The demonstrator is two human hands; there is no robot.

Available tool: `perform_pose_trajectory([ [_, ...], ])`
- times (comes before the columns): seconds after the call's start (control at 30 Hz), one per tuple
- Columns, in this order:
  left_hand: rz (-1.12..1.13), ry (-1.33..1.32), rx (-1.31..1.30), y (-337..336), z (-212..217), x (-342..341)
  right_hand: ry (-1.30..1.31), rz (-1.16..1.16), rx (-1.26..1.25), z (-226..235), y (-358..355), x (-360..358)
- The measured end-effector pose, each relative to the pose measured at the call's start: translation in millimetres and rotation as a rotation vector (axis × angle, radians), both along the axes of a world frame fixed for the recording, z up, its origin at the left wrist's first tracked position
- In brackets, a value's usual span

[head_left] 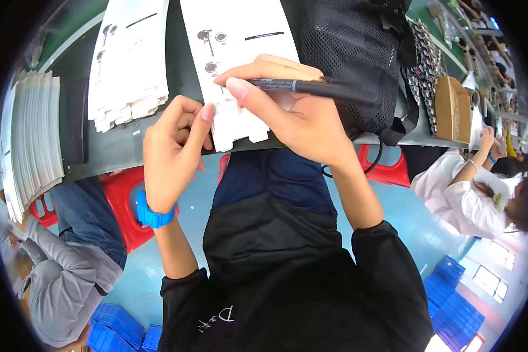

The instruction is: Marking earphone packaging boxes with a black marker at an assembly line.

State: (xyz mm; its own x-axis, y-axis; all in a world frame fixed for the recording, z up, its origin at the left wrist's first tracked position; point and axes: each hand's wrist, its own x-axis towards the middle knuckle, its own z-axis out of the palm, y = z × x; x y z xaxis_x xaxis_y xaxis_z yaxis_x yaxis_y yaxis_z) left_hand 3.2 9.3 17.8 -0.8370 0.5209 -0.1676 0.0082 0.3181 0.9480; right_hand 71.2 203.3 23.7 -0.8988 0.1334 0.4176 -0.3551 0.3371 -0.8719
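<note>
Flat white cartons (264, 50) with small dark printed pictures lie in a pile on the dark table in front of me, their flaps toward me. My right hand (302, 114) is closed around a black marker pen (322, 88), held nearly level above the top carton. The pen's writing end is hidden by the thumb and fingertips. My left hand (176, 144) is curled at the near left edge of the same carton, thumb and forefinger close together on its border. A blue band (154, 212) circles my left wrist.
Another pile of flat white cartons (129, 58) lies left, with a long upright row of them (32, 141) beyond. At right stand a black mesh bag (355, 47) and an open cardboard box (452, 111). People (76, 276) sit on both sides; blue crates (457, 299) stand behind.
</note>
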Motion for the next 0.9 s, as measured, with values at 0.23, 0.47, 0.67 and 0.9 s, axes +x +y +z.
perform_pose_trajectory([
  [0.23, 0.08, 0.139, 0.008, 1.3, -13.8, 7.1, -0.243, 0.072, -0.109, 10.8, -2.5, -13.4],
  [0.47, 0.07, 0.163, -0.015, 2.5, -12.4, 4.8, -0.065, -0.084, -0.092, -4.4, -4.4, -18.7],
  [0.67, 0.067, 0.191, -0.007, 1.8, -13.0, 4.5, 0.027, -0.112, 0.15, -6.5, 2.1, -14.4],
  [0.9, 0.075, 0.181, 0.023, 3.3, -15.0, 4.1, 0.054, -0.092, 0.167, -8.4, 1.3, -15.7],
])
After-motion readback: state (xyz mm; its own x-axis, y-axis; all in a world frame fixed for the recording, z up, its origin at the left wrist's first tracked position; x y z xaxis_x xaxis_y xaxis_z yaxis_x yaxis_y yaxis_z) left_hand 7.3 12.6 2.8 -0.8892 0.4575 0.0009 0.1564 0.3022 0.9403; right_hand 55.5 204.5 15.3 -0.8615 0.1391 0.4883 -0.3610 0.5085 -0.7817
